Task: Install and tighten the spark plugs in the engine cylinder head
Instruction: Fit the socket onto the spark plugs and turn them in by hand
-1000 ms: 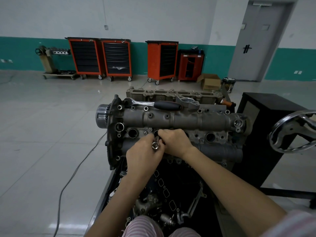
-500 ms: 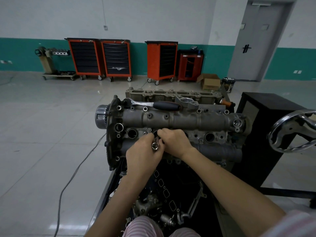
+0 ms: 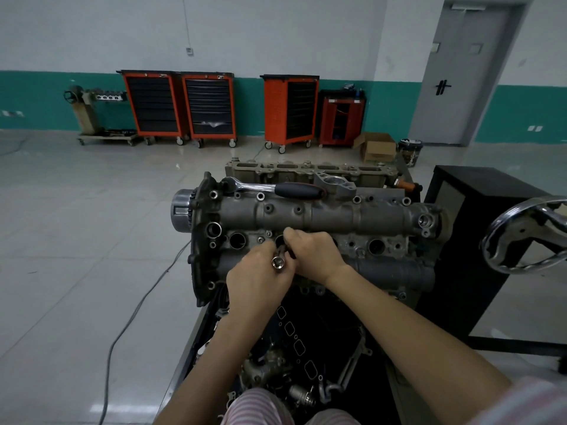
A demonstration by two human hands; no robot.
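Note:
A grey engine cylinder head [image 3: 331,219] sits on a stand in front of me, with round spark plug wells along its near side. Over the second well from the left, my left hand [image 3: 257,277] and my right hand [image 3: 316,256] meet. Both grip a long chrome socket [image 3: 278,261] whose open square end faces me; its lower end points into the well. A spark plug is not visible. A ratchet wrench [image 3: 276,188] with a black handle lies on top of the head.
A second bare cylinder head [image 3: 310,170] lies behind the first. A chrome handwheel [image 3: 527,237] and a black stand [image 3: 478,228] are at the right. A cable [image 3: 138,308] trails on the floor at left. Orange tool carts [image 3: 181,105] line the far wall.
The hands stay on the socket over the same well. My fingers have shifted slightly round it; the socket's place has barely changed.

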